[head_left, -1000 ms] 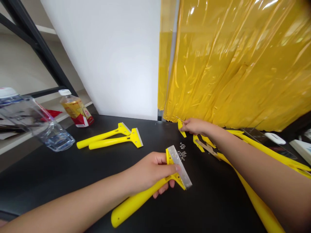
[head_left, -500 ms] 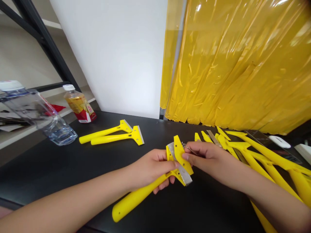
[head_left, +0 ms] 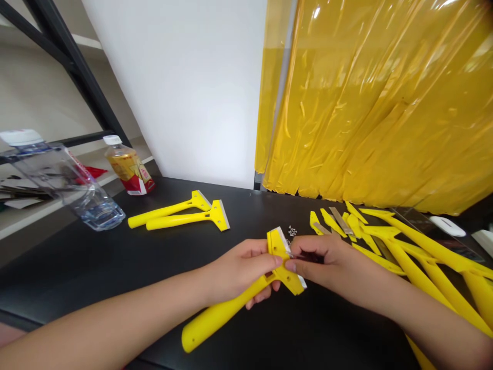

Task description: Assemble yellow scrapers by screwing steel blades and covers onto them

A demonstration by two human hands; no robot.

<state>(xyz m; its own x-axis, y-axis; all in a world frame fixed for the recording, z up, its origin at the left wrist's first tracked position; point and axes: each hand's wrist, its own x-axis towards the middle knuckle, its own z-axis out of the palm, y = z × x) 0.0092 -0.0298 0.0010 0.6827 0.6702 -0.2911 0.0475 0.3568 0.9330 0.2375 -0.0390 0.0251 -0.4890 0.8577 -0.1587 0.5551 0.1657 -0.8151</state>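
Note:
My left hand [head_left: 246, 270] is closed around the neck of a yellow scraper [head_left: 221, 318], its thumb lying on the head. A yellow cover plate [head_left: 284, 264] lies over the scraper's head. Beneath that plate the metal blade [head_left: 303, 281] shows only as a thin strip along the edge. With thumb and finger, my right hand [head_left: 318, 259] pinches the plate at its blade side; whatever else is in its curled fingers is hidden. Just behind it, a small heap of screws [head_left: 292, 231] rests on the black table [head_left: 127, 288].
Two yellow scrapers [head_left: 185, 220] lie side by side at left. Farther left are a clear bottle [head_left: 96, 208] and a drink bottle [head_left: 131, 167]. Loose yellow plates and blades [head_left: 339, 221] lie at right beside several yellow handles [head_left: 419, 257]. Yellow plastic sheeting [head_left: 365, 103] hangs behind.
The cover plate has come down from a slant onto the scraper's head, covering most of the blade. My right hand has lowered slightly with it, uncovering more of the screws.

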